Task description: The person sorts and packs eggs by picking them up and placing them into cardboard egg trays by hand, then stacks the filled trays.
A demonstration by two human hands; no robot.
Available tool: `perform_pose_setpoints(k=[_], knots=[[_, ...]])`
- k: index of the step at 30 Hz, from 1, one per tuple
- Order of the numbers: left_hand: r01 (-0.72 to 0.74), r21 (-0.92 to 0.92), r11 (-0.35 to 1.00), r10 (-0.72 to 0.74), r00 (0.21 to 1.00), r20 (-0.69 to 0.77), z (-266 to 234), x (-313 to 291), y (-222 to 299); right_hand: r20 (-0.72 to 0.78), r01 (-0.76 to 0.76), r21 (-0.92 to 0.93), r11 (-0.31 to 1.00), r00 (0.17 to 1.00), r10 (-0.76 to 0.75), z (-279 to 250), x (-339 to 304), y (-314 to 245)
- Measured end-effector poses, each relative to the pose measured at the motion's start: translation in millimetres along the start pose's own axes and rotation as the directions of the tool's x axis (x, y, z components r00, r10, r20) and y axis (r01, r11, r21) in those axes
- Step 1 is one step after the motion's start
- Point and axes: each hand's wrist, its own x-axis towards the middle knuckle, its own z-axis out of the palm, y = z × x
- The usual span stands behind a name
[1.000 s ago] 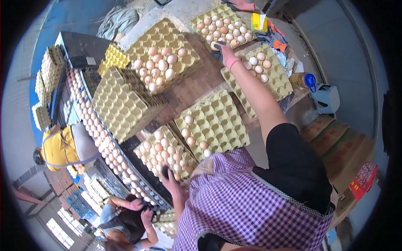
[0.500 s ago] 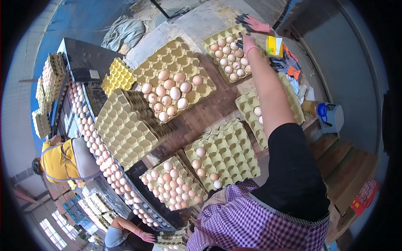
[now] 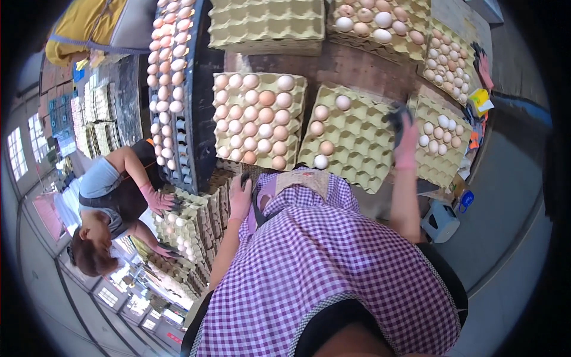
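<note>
Head-worn view, facing down, wide fisheye (edges bending), close above checked apron (image 3: 321, 256)

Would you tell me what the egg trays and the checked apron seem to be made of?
Egg trays: probably moulded paper pulp, matte, judging by their dull, rounded cups. Checked apron: likely woven cloth, also matte, as it drapes in soft folds.

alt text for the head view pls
A pink-and-black-gloved right hand is near a sparsely filled, yellowish pulp egg tray; the matching left hand is near a fuller tray. Below is a purple-checked apron; at left, a gloved co-worker.
</note>
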Motion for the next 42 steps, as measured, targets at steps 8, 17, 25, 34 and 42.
perform_pose_setpoints(k=[8, 17, 25, 34, 42], knots=[[-0.485, 0.148, 0.862, 0.507, 0.829, -0.236, -65.8, 119.3, 43.3, 0.425, 0.384, -0.465, 0.798, 0.887, -0.179, 155.1, -84.5, 3.7], [-0.495, -0.272, 0.825, 0.407, 0.855, -0.322, -83.1, 251.2, 42.1, 0.419, 0.425, -0.905, -0.019, 0.884, -0.208, 279.2, -43.0, 2.2], [-0.387, -0.532, 0.753, 0.330, 0.922, -0.202, -82.0, 232.9, -43.5, 0.013, -0.133, 0.025, 0.991, 0.991, 0.133, 244.2, -61.6, 9.7], [-0.443, -0.512, 0.735, 0.428, 0.890, -0.156, -88.4, 209.4, -46.6, 0.579, 0.535, -0.807, -0.252, 0.800, -0.155, 307.8, -76.6, 5.0], [-0.927, 0.113, 0.358, 0.934, 0.356, -0.039, -41.0, 182.7, 60.4, 0.547, 0.516, -0.773, 0.369, 0.837, -0.023, 251.2, -82.7, -17.0]])
